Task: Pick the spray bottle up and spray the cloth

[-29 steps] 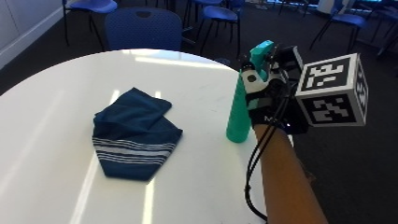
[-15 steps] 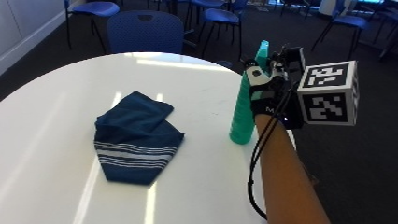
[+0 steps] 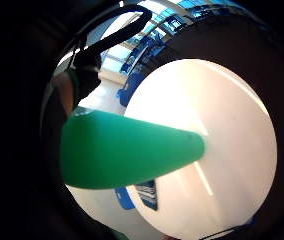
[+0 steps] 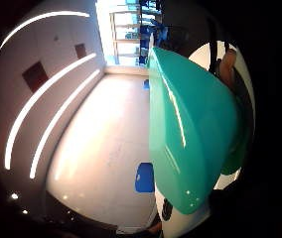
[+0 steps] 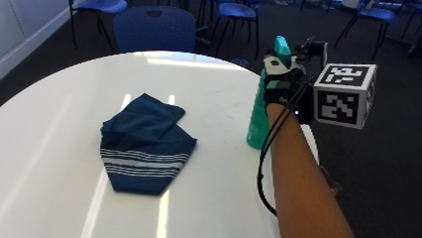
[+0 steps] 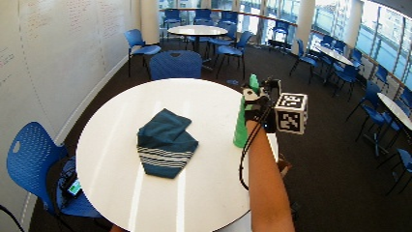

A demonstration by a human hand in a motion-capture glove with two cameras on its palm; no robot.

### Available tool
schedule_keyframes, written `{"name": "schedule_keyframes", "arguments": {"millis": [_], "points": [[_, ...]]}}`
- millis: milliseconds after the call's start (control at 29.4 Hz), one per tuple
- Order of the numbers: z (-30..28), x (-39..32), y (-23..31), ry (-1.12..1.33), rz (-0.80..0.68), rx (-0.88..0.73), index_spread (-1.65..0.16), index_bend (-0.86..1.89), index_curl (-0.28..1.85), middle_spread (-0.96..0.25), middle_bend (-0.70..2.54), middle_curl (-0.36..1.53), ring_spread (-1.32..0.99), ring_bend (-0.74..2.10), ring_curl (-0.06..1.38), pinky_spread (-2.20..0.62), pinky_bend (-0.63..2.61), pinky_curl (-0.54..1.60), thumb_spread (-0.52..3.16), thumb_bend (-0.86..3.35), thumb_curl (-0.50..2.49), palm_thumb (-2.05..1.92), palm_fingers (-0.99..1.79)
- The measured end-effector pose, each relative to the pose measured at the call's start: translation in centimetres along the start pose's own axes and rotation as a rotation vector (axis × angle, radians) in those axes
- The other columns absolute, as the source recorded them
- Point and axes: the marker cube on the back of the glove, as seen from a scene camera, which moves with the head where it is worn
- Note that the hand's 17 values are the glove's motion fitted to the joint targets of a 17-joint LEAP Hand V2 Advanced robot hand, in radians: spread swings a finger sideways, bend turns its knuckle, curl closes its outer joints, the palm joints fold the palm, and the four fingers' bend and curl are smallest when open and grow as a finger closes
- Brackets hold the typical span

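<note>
A tall green spray bottle (image 5: 256, 126) stands upright near the right edge of the round white table (image 5: 59, 129). My gloved right hand (image 5: 282, 85) is wrapped round its neck, just below the teal spray head (image 5: 282, 47). In both palm views the green bottle (image 3: 122, 155) (image 4: 190, 134) lies close against the palm, with bare fingers (image 3: 62, 102) curled beside it. A dark blue cloth with white stripes (image 5: 146, 144) lies crumpled on the table to the bottle's left, a hand's width away. The wide outside view shows the same bottle (image 6: 241, 130) and cloth (image 6: 165, 143).
A blue chair (image 5: 155, 29) stands at the table's far edge and another blue chair (image 6: 32, 159) at its left side. More chairs and tables (image 6: 196, 30) fill the room behind. The table's edge runs just right of the bottle.
My hand has stayed at the bottle's neck and the bottle stands in the same spot. The cloth has not moved.
</note>
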Motion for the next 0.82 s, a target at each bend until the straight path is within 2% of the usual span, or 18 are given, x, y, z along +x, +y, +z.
{"name": "schedule_keyframes", "arguments": {"millis": [306, 816], "points": [[-0.3, -1.7, -0.8, 0.047, -0.108, 0.186, -0.29, 0.31, 0.48, -0.16, 0.39, 0.44, -0.16, 0.44, 0.41, -0.02, 0.25, 0.26, 0.72, -0.01, 0.57, 0.95, 1.31], [-2.0, -4.1, -1.3, -0.019, -0.239, 0.298, -0.28, 0.34, 0.52, -0.18, 0.44, 0.48, -0.19, 0.52, 0.45, -0.16, 0.38, 0.34, 0.48, -0.03, 0.67, 0.93, 1.37]]}}
